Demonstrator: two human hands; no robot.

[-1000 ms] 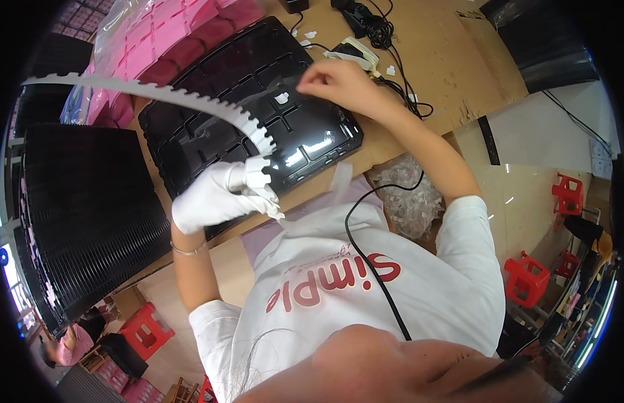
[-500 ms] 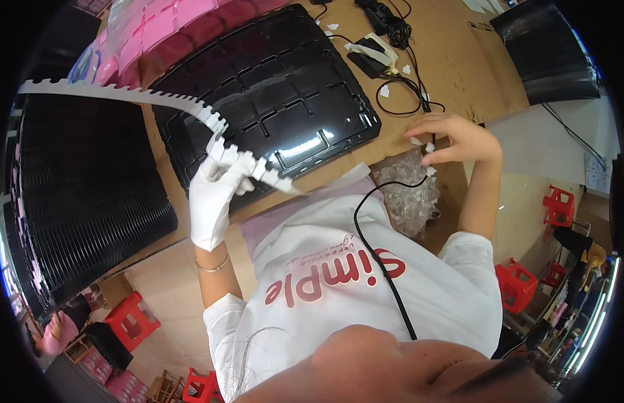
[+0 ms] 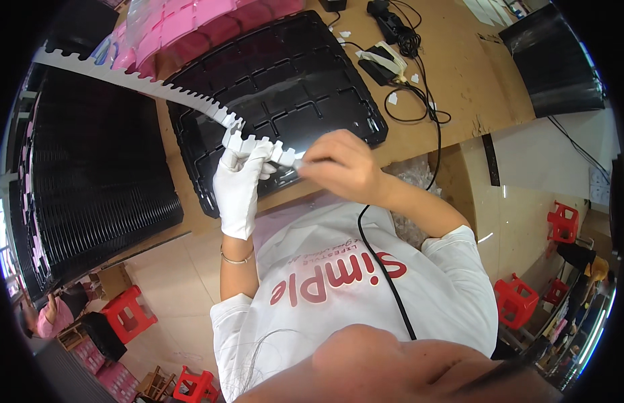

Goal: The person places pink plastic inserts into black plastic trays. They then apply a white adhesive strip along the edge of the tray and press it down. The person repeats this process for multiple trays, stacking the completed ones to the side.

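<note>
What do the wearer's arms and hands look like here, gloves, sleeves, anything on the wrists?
The left hand wears a white fabric glove, with a thin bracelet on that wrist. The right hand is bare, no glove or wristwear visible. Both forearms are uncovered; short white T-shirt sleeves end near the shoulders.

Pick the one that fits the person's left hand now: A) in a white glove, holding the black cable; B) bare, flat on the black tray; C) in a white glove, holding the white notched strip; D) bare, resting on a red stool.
C: the left hand wears a white glove and grips the strip near its end.
</note>
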